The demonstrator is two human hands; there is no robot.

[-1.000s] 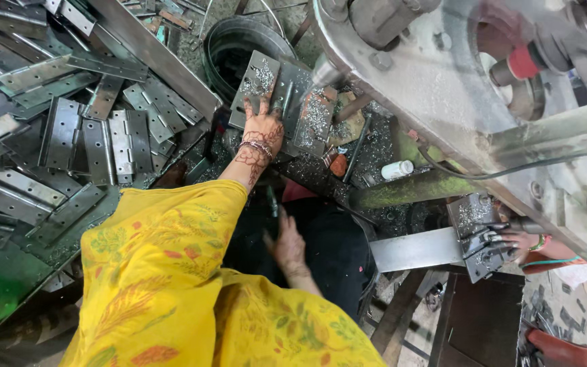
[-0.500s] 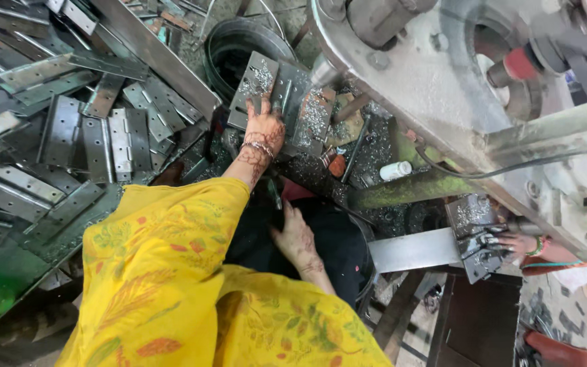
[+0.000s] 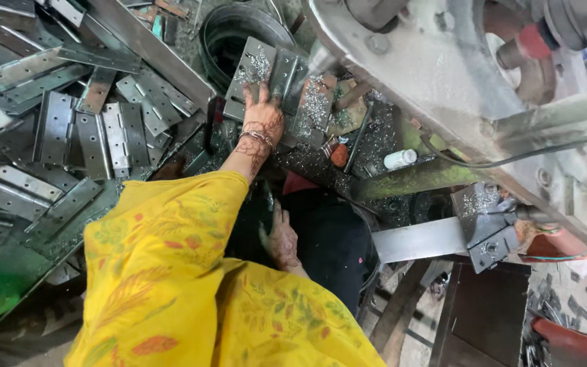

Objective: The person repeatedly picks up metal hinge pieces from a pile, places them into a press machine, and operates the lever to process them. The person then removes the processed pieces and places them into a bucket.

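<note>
Left hand (image 3: 263, 117) remains flat, fingers spread, on the hinge (image 3: 264, 76) at upper centre of the frame, gripping nothing; the hinge has not shifted. Right hand (image 3: 281, 238) has drawn slightly lower toward the dark cloth (image 3: 331, 238) at centre, fingers loosely open and empty. Judgement: repositioning only, with no lift begun. Hinge pile (image 3: 69, 129) at upper left unchanged.

A large grey machine frame (image 3: 443, 88) fills the upper right, lit by soft daylight. Left of it, flat metal hinges (image 3: 69, 129) lie heaped over the ground, and a black rubber ring (image 3: 232, 27) sits just beside its upper edge. Below the frame, metal shavings (image 3: 375, 143) scatter across a dirty surface near a small white bottle (image 3: 400, 159). A dark box (image 3: 484, 312) stands under its lower right corner
</note>
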